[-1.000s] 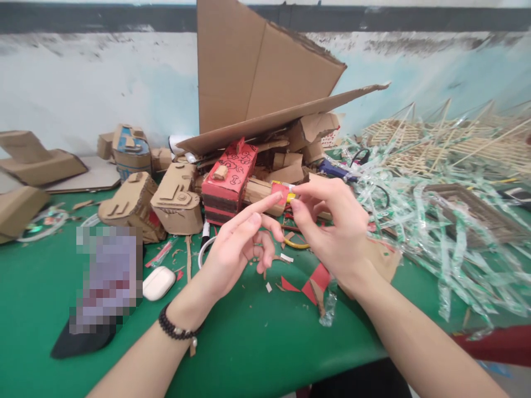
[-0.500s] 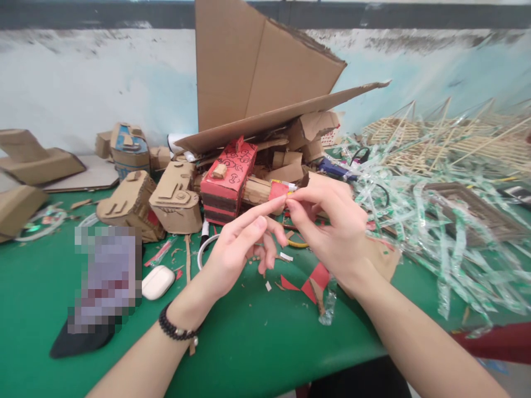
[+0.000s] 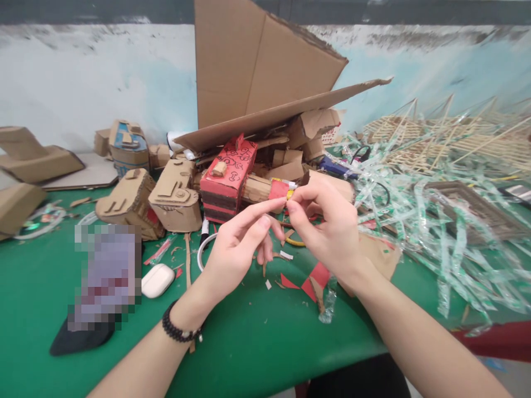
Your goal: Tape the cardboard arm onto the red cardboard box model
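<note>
My left hand (image 3: 240, 240) reaches its index finger to the right fingertips, while its other fingers curl loosely and I see nothing held. Thumb and index finger of my right hand (image 3: 327, 221) are pinched together at that fingertip. Whatever is in the pinch, if anything, is too small to make out. Just behind the fingertips lies a red paper piece (image 3: 279, 189) beside a cardboard strip. A red cardboard box (image 3: 228, 177) with black line drawings stands behind my left hand. Below the hands are red paper scraps (image 3: 316, 279) and a crumpled bit of clear tape (image 3: 327, 307).
Cardboard models (image 3: 176, 199) stand to the left, near a white earbud case (image 3: 158, 280) and a blurred-out phone-like object (image 3: 110, 276). Large cardboard sheets (image 3: 232, 61) lean at the back. Tangled tape strips (image 3: 435, 243) and thin wooden stick frames (image 3: 398, 130) cover the right of the green table (image 3: 249, 354).
My right hand has shifted slightly left, and the left hand's lower fingers have curled in a little. The two hands' fingertips stay together.
</note>
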A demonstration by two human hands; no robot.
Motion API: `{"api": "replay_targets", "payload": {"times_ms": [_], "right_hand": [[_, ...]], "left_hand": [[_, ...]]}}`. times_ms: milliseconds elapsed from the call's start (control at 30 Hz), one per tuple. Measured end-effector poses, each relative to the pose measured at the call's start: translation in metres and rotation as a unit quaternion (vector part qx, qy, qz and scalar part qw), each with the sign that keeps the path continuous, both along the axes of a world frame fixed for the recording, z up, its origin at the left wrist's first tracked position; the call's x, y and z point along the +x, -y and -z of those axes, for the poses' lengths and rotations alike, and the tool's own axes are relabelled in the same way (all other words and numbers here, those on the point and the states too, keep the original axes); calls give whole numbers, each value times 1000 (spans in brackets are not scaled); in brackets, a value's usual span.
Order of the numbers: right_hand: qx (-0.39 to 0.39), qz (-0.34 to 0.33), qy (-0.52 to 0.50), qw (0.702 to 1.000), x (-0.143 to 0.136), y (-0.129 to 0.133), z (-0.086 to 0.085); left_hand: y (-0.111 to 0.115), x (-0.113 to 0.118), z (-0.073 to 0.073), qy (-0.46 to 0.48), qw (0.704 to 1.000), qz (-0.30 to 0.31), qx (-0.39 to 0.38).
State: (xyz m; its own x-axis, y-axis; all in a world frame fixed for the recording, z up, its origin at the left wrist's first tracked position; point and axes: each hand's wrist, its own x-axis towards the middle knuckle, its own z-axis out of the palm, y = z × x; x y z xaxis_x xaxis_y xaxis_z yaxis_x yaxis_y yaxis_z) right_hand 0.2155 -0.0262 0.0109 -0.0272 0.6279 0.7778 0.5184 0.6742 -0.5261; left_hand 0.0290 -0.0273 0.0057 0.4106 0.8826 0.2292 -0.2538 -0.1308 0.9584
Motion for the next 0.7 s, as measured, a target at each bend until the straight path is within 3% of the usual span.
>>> {"api": "replay_targets", "payload": {"times_ms": [533,700], "right_hand": [[-133,-74,-119,981,2,3,-10],[-151,-74,-116,979,0,4,-13]], "left_hand": [[5,0,3,-92,993,-45,67],[4,-1,9,-199,961,-110,155]]}}
